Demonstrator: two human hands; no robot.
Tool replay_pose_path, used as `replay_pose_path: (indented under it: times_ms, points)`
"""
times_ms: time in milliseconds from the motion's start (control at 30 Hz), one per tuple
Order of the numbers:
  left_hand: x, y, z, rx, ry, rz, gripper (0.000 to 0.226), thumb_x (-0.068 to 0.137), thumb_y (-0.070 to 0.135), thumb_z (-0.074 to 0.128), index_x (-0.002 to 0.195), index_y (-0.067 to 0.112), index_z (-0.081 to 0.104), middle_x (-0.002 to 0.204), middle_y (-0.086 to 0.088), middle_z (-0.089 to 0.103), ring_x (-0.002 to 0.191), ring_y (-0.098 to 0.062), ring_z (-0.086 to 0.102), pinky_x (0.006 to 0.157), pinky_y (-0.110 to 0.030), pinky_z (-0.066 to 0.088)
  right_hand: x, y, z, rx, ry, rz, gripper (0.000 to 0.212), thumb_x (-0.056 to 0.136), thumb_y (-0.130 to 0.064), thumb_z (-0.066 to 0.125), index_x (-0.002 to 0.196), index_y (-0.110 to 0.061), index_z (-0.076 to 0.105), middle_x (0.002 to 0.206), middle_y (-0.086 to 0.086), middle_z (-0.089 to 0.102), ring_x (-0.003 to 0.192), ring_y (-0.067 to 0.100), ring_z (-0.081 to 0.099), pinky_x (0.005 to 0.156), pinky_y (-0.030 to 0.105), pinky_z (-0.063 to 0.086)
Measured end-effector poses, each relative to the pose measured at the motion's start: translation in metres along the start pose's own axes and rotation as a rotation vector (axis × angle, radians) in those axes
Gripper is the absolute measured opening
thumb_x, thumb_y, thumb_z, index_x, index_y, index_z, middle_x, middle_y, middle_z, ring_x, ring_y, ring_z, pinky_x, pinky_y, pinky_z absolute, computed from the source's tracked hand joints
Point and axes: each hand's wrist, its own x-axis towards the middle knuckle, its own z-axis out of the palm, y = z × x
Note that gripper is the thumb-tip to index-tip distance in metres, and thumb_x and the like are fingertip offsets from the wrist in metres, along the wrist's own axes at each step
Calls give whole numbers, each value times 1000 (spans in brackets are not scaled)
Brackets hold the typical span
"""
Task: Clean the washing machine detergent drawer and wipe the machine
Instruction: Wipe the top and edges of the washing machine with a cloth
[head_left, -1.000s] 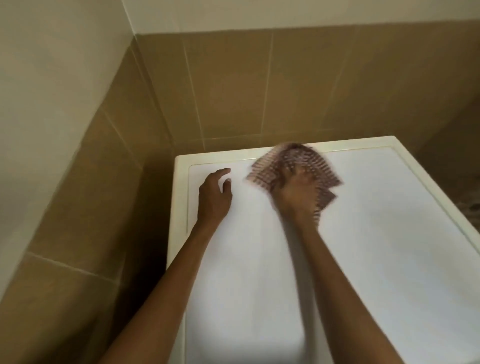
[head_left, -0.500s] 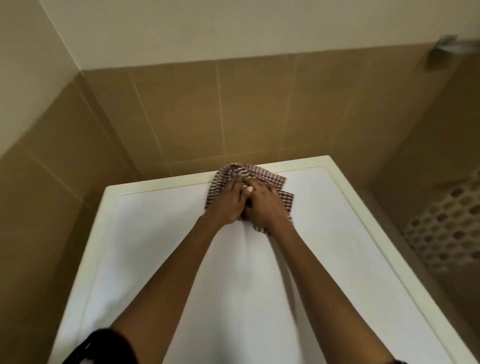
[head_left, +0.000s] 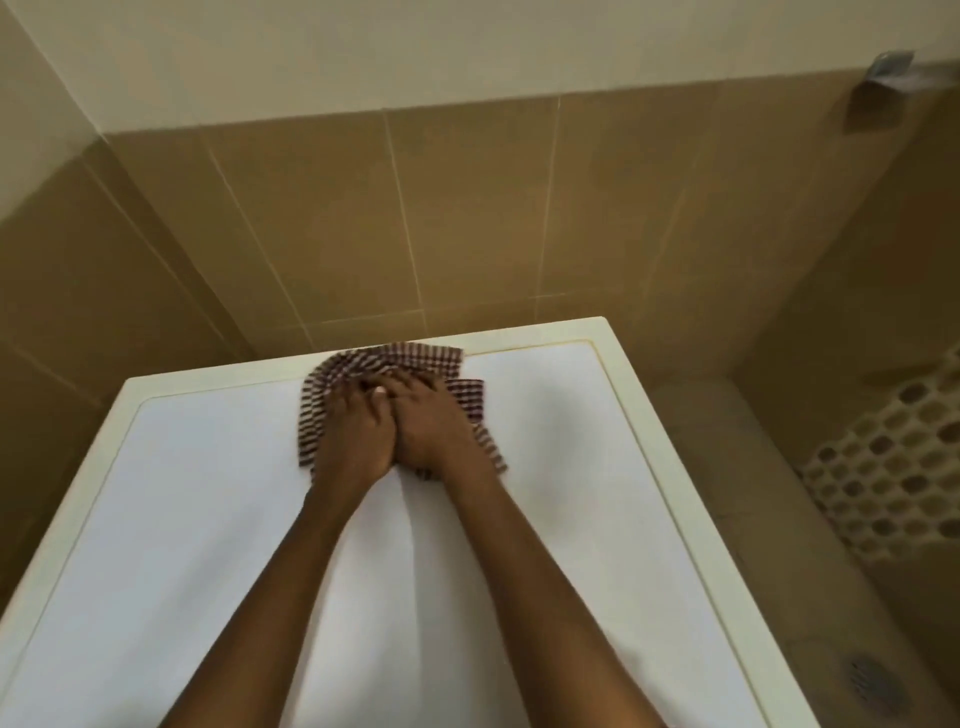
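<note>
The white top of the washing machine (head_left: 208, 519) fills the lower view, with a cream rim around it. A brown-and-white checked cloth (head_left: 353, 366) lies bunched near the back edge. My left hand (head_left: 353, 436) and my right hand (head_left: 431, 431) lie side by side on the cloth and press it down onto the top. Their fingertips meet over the middle of the cloth. The detergent drawer is out of view.
Brown tiled walls (head_left: 467, 208) close in behind and to the left of the machine. To the right lie a low tiled ledge (head_left: 727, 467), a honeycomb mat (head_left: 893, 467) and a floor drain (head_left: 872, 680). A metal fitting (head_left: 883, 67) sits high on the right wall.
One second ago only my right hand was on the cloth and my left lay beside it. My left hand has joined it, and both have pushed the cloth toward the back edge.
</note>
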Motion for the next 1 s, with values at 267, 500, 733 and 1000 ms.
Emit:
replay_pose_path:
  times_ms: [267, 500, 733, 1000]
  points:
    - [40, 72, 32, 130, -34, 216, 68, 91, 25, -7, 141, -11, 22, 151, -30, 13, 143, -41, 9, 119, -43, 5, -4, 79, -21, -33, 72, 144, 60, 86, -36, 43, 144, -22, 36, 154, -8, 26, 140, 14, 25, 113, 32, 13]
    - [57, 176, 93, 27, -208, 274, 52, 102, 29, 16, 150, 10, 10, 159, -8, 3, 146, -23, -2, 119, -37, -5, -59, 165, -56, -131, 119, 472, 57, 90, -37, 47, 144, -26, 34, 155, -9, 21, 141, 13, 22, 112, 35, 20]
    - [39, 165, 91, 65, -262, 339, 51, 102, 30, 16, 150, 15, 8, 159, -5, 0, 146, -22, -7, 119, -36, -7, -76, 143, -52, -157, 124, 580, 52, 94, -38, 43, 144, -28, 32, 157, -10, 12, 142, 20, 18, 110, 44, 23]
    - [-26, 149, 89, 88, -285, 419, 50, 102, 28, 18, 150, 16, 11, 159, -6, 4, 146, -21, -2, 119, -35, -4, -130, 96, -45, -149, 105, 671, 51, 93, -35, 46, 142, -29, 34, 157, -10, 12, 144, 19, 14, 114, 46, 18]
